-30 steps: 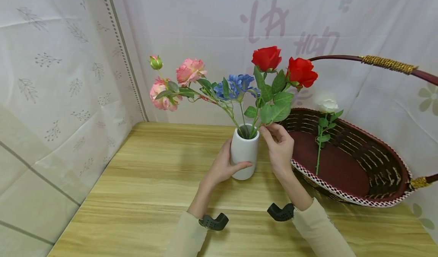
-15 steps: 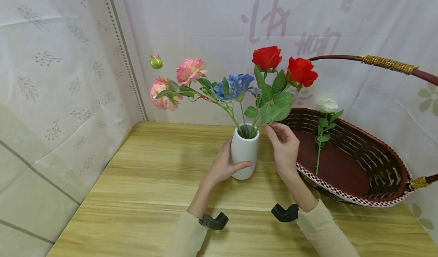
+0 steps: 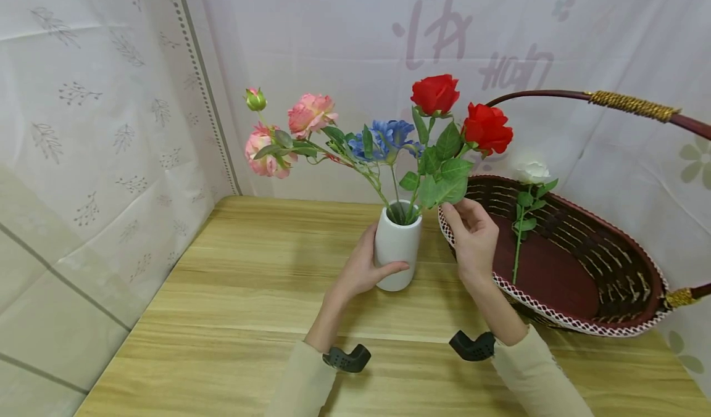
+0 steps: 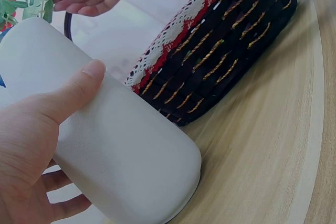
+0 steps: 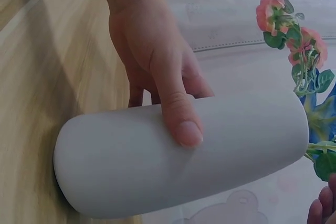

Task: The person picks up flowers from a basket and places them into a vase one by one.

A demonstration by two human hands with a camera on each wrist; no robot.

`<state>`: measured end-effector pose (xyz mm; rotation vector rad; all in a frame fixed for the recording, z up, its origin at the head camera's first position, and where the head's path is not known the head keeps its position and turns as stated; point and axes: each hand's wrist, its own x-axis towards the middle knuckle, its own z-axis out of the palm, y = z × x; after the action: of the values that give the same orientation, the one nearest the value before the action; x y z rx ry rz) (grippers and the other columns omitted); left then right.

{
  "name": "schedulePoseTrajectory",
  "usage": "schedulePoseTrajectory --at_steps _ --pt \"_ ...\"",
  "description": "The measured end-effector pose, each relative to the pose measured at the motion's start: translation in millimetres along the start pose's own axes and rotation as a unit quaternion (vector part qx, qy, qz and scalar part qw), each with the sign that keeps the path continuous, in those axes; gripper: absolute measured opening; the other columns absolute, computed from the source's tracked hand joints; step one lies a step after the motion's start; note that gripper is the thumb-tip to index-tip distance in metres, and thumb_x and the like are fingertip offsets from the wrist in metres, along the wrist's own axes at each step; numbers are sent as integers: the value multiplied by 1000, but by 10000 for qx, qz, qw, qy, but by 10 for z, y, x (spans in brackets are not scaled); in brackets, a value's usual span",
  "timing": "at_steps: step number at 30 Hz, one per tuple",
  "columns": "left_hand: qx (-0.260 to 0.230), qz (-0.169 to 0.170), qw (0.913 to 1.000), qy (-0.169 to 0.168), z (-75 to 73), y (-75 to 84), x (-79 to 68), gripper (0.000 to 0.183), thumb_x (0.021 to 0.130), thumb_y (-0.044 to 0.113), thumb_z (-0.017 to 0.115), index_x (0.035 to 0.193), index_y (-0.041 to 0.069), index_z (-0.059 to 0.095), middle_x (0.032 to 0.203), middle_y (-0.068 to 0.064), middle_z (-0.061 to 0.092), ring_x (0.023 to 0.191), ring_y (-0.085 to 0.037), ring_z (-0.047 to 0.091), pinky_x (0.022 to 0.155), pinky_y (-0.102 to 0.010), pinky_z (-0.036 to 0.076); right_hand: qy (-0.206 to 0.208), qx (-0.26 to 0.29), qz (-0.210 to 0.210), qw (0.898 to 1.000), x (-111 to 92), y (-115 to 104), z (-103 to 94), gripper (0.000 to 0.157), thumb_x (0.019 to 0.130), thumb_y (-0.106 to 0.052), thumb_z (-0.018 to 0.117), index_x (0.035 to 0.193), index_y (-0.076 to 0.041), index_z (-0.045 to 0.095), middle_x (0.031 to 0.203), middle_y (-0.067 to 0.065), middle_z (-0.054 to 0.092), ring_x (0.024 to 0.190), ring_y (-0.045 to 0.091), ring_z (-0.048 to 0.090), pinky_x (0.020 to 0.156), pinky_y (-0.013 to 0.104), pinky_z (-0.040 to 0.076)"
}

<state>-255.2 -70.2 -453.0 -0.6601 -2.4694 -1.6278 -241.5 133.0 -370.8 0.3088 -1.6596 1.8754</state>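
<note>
A white vase stands upright on the wooden table. My left hand holds it from the left side, thumb across the front, as the right wrist view also shows. Several artificial flowers lean out of its mouth: pink blooms to the left, a blue flower in the middle, red roses to the right. Beside the vase's rim, my right hand pinches a green leaf of the red rose stem between thumb and finger. In the left wrist view these fingertips meet the leaf's edge.
To the right, a dark woven basket with white lace trim and an arched handle stands close behind my right hand. A white rose lies inside it. Patterned cloth hangs behind the wooden table.
My right hand has moved rightward, away from the vase's rim. The red rose's leaves have shifted slightly, and the lower red bloom has tilted down and left. My left hand stays on the vase.
</note>
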Motion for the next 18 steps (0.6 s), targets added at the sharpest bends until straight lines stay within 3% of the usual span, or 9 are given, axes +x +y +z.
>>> schedulePoseTrajectory --at_steps 18 --pt "30 11 10000 39 9 -7 1 99 81 32 88 157 12 27 141 -10 49 125 -23 52 103 -45 45 -85 172 -350 9992 120 -116 -193 18 94 0 69 108 12 67 93 3 70 85 13 64 75 22 49"
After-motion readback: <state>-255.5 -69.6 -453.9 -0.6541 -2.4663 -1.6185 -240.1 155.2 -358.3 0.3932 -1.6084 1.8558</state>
